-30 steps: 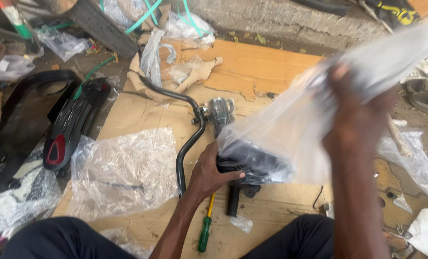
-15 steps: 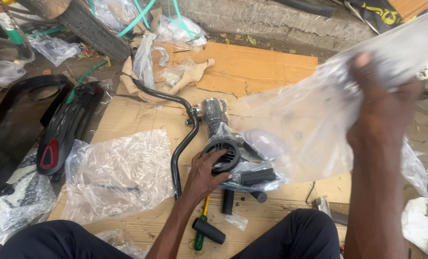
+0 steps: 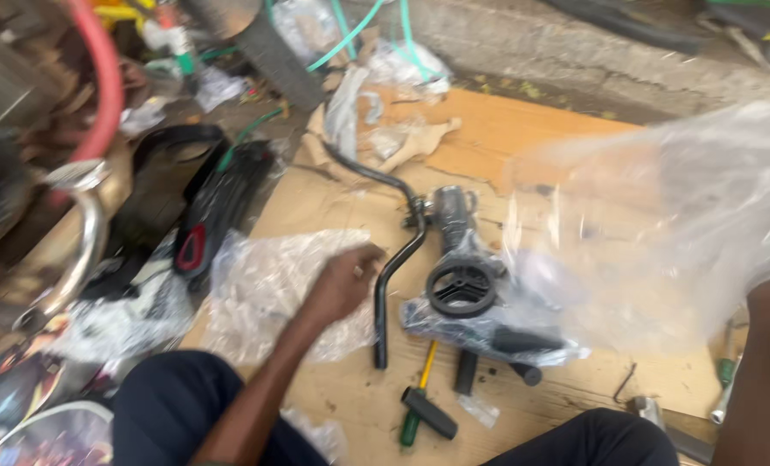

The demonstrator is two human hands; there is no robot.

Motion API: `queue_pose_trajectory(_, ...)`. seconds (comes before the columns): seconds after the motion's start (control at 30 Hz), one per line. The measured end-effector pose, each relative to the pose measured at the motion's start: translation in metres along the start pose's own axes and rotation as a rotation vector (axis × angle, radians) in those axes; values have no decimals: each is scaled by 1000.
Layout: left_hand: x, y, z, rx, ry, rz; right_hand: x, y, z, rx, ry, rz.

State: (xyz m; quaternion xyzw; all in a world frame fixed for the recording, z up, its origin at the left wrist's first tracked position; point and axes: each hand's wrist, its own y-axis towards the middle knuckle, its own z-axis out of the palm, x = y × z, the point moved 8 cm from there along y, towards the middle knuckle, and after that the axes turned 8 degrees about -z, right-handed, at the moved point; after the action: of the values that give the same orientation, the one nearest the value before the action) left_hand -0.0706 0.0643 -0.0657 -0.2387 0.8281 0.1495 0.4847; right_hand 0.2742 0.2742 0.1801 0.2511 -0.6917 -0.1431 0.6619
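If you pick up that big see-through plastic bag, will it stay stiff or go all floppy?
Probably floppy: the clear plastic bag looks thin, crinkled and billowing. It likely weighs very little, since it hangs spread in the air. It may feel slippery, judging by its glossy sheen.

A black ribbed metal wheel part (image 3: 461,288), a clear crinkled plastic bag (image 3: 661,233), tan flat cardboard sheet (image 3: 497,134), green-and-yellow-handled screwdriver (image 3: 418,406).

Right hand hidden behind motion-blurred clear plastic bag (image 3: 661,224); forearm cut by right edge; left hand (image 3: 343,280) blurred.
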Motion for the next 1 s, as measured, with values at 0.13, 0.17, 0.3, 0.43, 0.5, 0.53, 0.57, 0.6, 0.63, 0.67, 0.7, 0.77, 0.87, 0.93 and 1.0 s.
queue_pose_trajectory(0.13, 40, -14, -91, -374, 160, -159, -9, -9, 26, -2, -5, -84)
queue_pose_trajectory(0.17, 52, -23, -109, -496, 235, -246, -13, -14, 37, -23, 17, -123)
queue_pose_trajectory(0.3, 114, -42, -134, -737, -613, -555, -68, -62, 136, 145, -57, -119)
queue_pose_trajectory(0.43, 143, -36, -124, -747, -830, -609, -158, -184, 300, 1134, -742, 204)
queue_pose_trajectory(0.5, 155, -29, -107, -625, -974, -648, -115, -236, 351, 1137, -111, -164)
queue_pose_trajectory(0.53, 157, -27, -96, -523, -1107, -670, -105, -250, 361, 1022, -180, -278)
queue_pose_trajectory(0.57, 156, -24, -83, -395, -1239, -691, -97, -273, 376, 1071, -233, -308)
queue_pose_trajectory(0.6, 156, -24, -83, -415, -1185, -683, -92, -288, 380, 1117, -312, -326)
queue_pose_trajectory(0.63, 156, -27, -85, -425, -1134, -677, -87, -303, 376, 1145, -479, -358)
queue_pose_trajectory(0.67, 155, -28, -89, -440, -1079, -658, -80, -313, 376, 1168, -643, -396)
queue_pose_trajectory(0.7, 149, -34, -111, -593, -602, -660, -71, -320, 373, 1088, -524, -338)
queue_pose_trajectory(0.77, 127, -38, -125, -736, -454, -510, -56, -331, 363, 1130, -396, -331)
queue_pose_trajectory(0.87, 108, -27, -110, -532, -493, -539, -30, -347, 350, 1259, -266, -360)
queue_pose_trajectory(0.93, 89, -14, -89, -345, -493, -505, -30, -352, 347, 1368, -228, -230)
queue_pose_trajectory(1.0, 68, -6, -75, -210, -347, -423, -44, -369, 349, 1600, -242, 19)
